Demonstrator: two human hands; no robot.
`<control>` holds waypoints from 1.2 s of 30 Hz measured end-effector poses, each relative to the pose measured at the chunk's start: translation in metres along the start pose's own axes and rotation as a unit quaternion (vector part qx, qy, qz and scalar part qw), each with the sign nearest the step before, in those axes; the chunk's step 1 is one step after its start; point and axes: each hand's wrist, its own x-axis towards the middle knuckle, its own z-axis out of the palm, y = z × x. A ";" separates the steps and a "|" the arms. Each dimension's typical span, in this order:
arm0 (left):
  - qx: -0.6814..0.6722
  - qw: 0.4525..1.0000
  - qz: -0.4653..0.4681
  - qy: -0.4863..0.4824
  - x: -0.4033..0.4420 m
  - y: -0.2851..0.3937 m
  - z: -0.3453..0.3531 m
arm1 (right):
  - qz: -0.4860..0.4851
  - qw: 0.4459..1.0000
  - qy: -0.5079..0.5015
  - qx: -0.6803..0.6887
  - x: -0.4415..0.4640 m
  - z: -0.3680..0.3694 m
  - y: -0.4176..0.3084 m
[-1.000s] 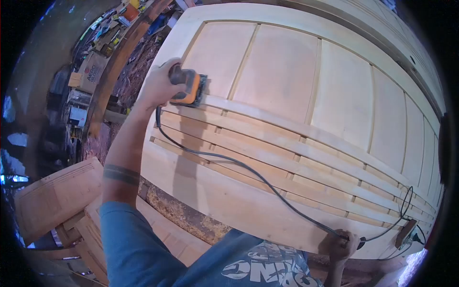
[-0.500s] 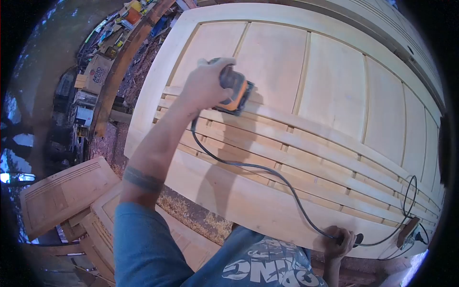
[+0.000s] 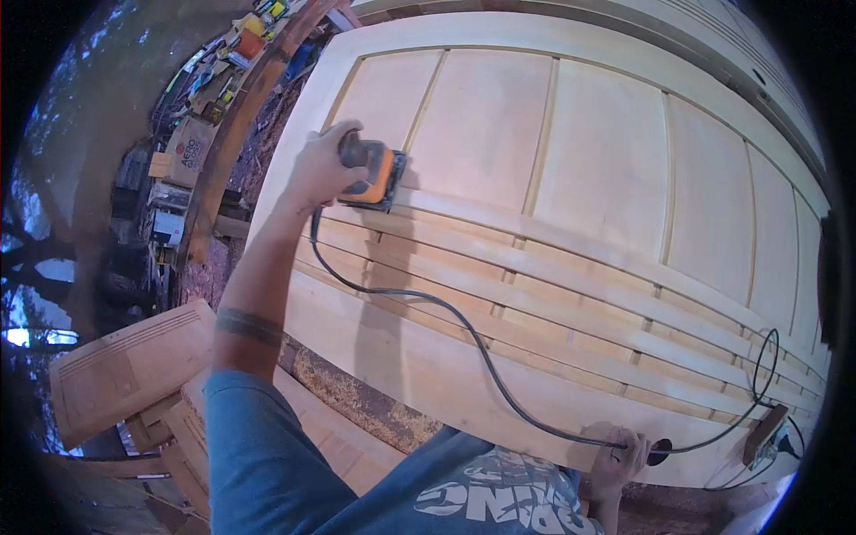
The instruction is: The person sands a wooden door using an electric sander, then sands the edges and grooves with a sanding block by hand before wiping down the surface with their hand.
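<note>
Orange sander [image 3: 378, 176] in left fingers [image 3: 343, 127], body jutting past (cord [image 3: 482, 344] in right fingers [image 3: 636, 440]).

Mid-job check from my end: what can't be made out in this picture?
All in the head view:
Underside of the sander: turned toward the panel, hidden by the tool's own body.
Sander's grip: partly covered by the left hand.
Stretch of cord within the right hand: hidden by that hand.
Lettering on the box: too small and blurred to read surely.
Panel's far right end: lost at the picture's dark rim.
</note>
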 end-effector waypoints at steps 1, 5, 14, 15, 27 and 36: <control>-0.011 1.000 -0.004 -0.001 -0.002 0.019 0.005 | 0.000 1.000 0.001 0.010 -0.002 0.001 0.002; -0.015 0.997 0.075 0.002 -0.006 0.078 0.025 | -0.001 1.000 -0.011 0.009 0.007 -0.006 -0.005; -0.030 0.999 0.020 0.003 0.001 0.012 -0.002 | -0.028 0.999 -0.005 -0.020 -0.004 0.001 0.009; -0.042 0.999 -0.021 -0.016 0.002 -0.004 -0.008 | -0.045 0.999 0.000 -0.027 0.000 0.003 0.008; 0.010 1.000 0.016 -0.007 0.007 -0.138 -0.033 | -0.094 0.994 -0.018 -0.045 0.012 0.006 -0.003; -0.028 0.999 -0.039 -0.016 0.010 -0.129 -0.039 | -0.098 0.994 -0.033 -0.044 0.008 0.004 -0.005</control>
